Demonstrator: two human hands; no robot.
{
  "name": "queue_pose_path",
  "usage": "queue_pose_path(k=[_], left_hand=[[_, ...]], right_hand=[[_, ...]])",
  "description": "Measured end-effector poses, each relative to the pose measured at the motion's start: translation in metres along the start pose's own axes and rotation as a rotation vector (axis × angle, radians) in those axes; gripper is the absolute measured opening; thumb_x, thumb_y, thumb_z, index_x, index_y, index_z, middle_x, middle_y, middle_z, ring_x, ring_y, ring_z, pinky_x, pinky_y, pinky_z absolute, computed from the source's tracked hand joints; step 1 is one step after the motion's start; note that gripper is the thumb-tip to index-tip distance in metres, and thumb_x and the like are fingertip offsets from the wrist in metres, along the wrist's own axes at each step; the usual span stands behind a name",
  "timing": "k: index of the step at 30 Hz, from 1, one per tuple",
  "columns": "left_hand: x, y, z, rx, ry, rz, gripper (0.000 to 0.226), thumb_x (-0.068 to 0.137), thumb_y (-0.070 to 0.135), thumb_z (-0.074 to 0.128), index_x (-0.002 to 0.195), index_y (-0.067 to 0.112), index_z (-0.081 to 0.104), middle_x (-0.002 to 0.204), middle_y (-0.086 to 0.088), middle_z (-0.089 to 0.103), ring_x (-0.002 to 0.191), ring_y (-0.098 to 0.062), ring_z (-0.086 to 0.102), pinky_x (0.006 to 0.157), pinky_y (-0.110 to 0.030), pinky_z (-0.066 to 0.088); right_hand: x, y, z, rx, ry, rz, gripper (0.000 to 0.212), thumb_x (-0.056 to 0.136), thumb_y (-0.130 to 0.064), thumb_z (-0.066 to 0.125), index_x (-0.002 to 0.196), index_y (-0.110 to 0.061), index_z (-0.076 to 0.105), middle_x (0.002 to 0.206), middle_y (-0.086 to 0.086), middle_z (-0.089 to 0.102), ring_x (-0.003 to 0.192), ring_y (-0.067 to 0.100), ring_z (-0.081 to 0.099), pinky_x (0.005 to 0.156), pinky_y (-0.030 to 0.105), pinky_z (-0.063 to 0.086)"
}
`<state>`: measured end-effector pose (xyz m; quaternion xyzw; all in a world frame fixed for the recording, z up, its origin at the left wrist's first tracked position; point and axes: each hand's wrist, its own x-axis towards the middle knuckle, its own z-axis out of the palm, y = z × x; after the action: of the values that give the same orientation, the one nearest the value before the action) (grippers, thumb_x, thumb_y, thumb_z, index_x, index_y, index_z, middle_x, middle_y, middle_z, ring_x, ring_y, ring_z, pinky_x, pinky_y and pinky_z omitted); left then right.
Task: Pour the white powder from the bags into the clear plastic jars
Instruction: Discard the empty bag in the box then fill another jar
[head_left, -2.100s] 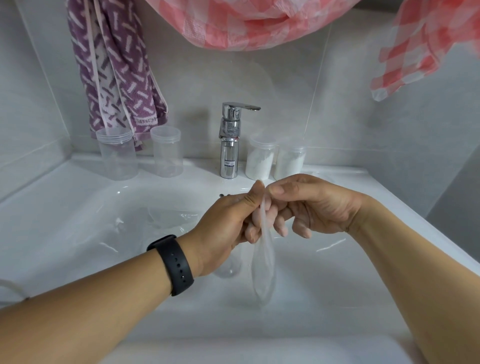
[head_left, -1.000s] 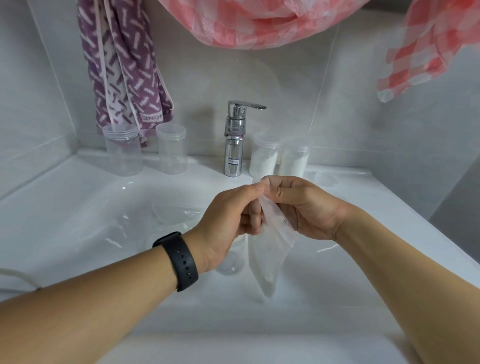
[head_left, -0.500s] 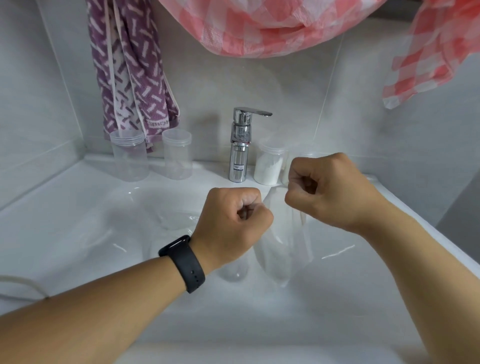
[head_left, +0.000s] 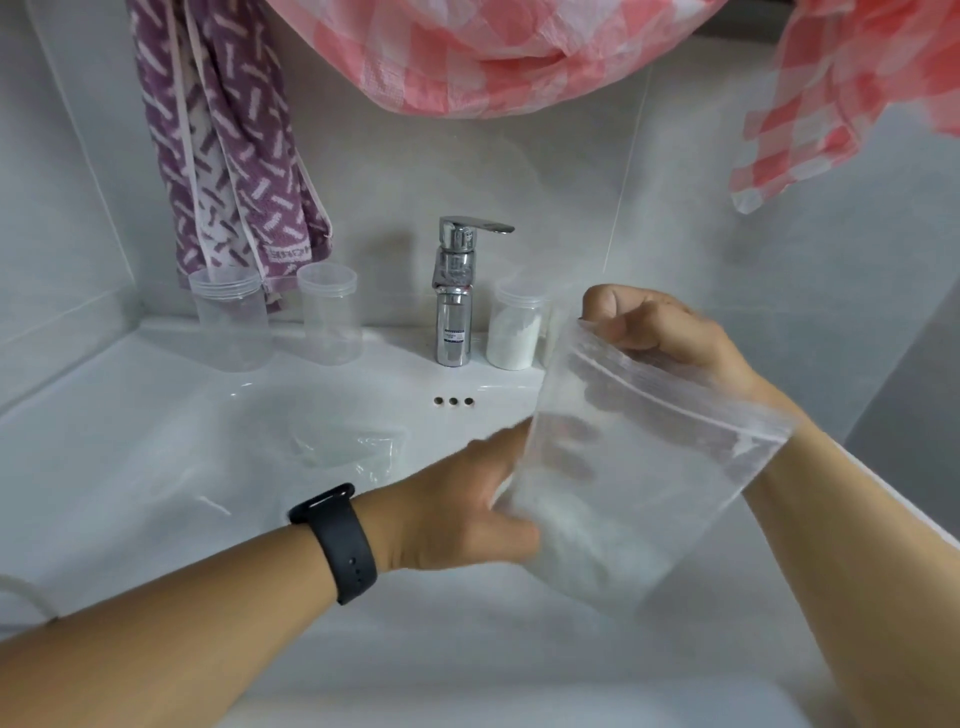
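Observation:
A clear zip bag (head_left: 628, 483) with white powder in its lower corner hangs over the sink basin. My right hand (head_left: 660, 332) pinches its top edge by the zip strip. My left hand (head_left: 467, 514) reaches behind the bag's lower left side, fingers partly hidden by the plastic. Two clear plastic jars (head_left: 228, 317) (head_left: 330, 312) with nothing in them stand on the back ledge at the left. A jar holding white powder (head_left: 514, 332) stands right of the tap; a second one beside it is mostly hidden by the bag.
A chrome tap (head_left: 454, 296) rises at the back middle of the white sink (head_left: 156, 426). A crumpled clear bag (head_left: 348, 447) lies in the basin. A purple towel (head_left: 228, 145) and pink checked cloths (head_left: 493, 52) hang above.
Both fists pulled the bag's top apart, then my left hand let go and dropped to the bag's lower side. My right hand lifted the bag and tilted it.

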<state>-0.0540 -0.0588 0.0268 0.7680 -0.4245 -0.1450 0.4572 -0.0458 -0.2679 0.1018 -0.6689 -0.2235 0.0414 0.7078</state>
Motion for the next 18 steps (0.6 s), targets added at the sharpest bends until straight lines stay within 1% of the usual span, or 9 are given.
queue_pose_path(k=[3,5,7,11,13,14,15,17,18], left_hand=[[0.000,0.000,0.006,0.026,-0.113,-0.045,0.059,0.086,0.016,0.072,0.138,0.030,0.048,0.134,0.010,0.056,0.129,-0.011,0.052,0.107,-0.044,0.046],[0.000,-0.001,0.006,0.044,-0.140,-0.080,0.057,0.086,0.023,0.080,0.134,0.033,0.052,0.135,0.018,0.055,0.132,-0.004,0.048,0.113,-0.038,0.040],[0.001,-0.002,0.004,0.080,-0.135,-0.108,0.055,0.082,0.029,0.084,0.128,0.038,0.054,0.133,0.020,0.056,0.129,-0.003,0.051,0.113,-0.036,0.040],[0.001,-0.002,0.002,0.067,-0.079,-0.108,0.053,0.079,0.028,0.086,0.122,0.036,0.057,0.123,0.015,0.062,0.113,-0.007,0.061,0.102,-0.035,0.050],[0.002,-0.002,0.002,-0.006,0.013,-0.098,0.046,0.081,0.017,0.085,0.118,0.025,0.059,0.105,0.010,0.067,0.089,0.000,0.066,0.082,-0.020,0.054],[0.003,-0.001,0.002,-0.069,0.086,-0.093,0.043,0.081,0.012,0.084,0.115,0.019,0.059,0.095,0.010,0.066,0.076,0.004,0.065,0.071,-0.012,0.051],[0.004,0.000,0.002,-0.118,0.191,-0.084,0.041,0.081,0.010,0.084,0.113,0.017,0.060,0.091,0.009,0.066,0.072,0.004,0.064,0.068,-0.010,0.050],[0.008,-0.003,0.000,-0.195,0.469,-0.055,0.041,0.079,0.015,0.086,0.111,0.019,0.062,0.098,0.007,0.070,0.088,-0.003,0.068,0.080,-0.016,0.052],[0.010,-0.004,-0.001,-0.264,0.606,-0.038,0.041,0.079,0.015,0.086,0.111,0.020,0.062,0.100,0.007,0.072,0.092,-0.005,0.069,0.081,-0.019,0.052]], right_hand=[[0.001,0.007,0.003,0.056,-0.031,0.058,0.024,0.063,-0.022,0.060,0.062,-0.015,0.037,0.062,0.005,0.026,0.055,0.019,0.023,0.047,0.029,0.024],[0.002,0.011,0.004,0.078,-0.044,0.081,0.017,0.063,-0.023,0.059,0.059,-0.018,0.043,0.061,0.001,0.031,0.056,0.017,0.028,0.048,0.028,0.025],[0.004,0.013,0.004,0.087,-0.046,0.098,0.013,0.065,-0.021,0.056,0.058,-0.020,0.045,0.060,-0.002,0.035,0.055,0.015,0.031,0.046,0.025,0.029],[0.009,0.013,0.002,0.104,0.023,0.152,0.020,0.067,-0.021,0.057,0.061,-0.023,0.038,0.068,0.002,0.021,0.064,0.020,0.017,0.052,0.031,0.020],[0.011,0.012,0.000,0.172,0.077,0.178,0.019,0.069,-0.028,0.064,0.064,-0.024,0.045,0.069,0.002,0.022,0.064,0.020,0.017,0.057,0.035,0.016],[0.014,0.012,-0.001,0.236,0.120,0.168,0.015,0.074,-0.033,0.064,0.070,-0.024,0.054,0.068,0.001,0.031,0.062,0.017,0.025,0.057,0.034,0.017],[0.015,0.012,-0.003,0.292,0.182,0.136,0.019,0.080,-0.041,0.060,0.080,-0.022,0.061,0.069,0.000,0.043,0.060,0.016,0.035,0.055,0.032,0.021],[0.020,0.018,-0.004,0.317,0.318,0.067,0.038,0.093,-0.050,0.046,0.095,-0.018,0.068,0.075,0.002,0.061,0.060,0.017,0.049,0.057,0.029,0.034],[0.021,0.023,-0.002,0.307,0.373,0.058,0.042,0.098,-0.051,0.042,0.097,-0.018,0.068,0.078,0.002,0.064,0.063,0.019,0.052,0.060,0.030,0.040]])
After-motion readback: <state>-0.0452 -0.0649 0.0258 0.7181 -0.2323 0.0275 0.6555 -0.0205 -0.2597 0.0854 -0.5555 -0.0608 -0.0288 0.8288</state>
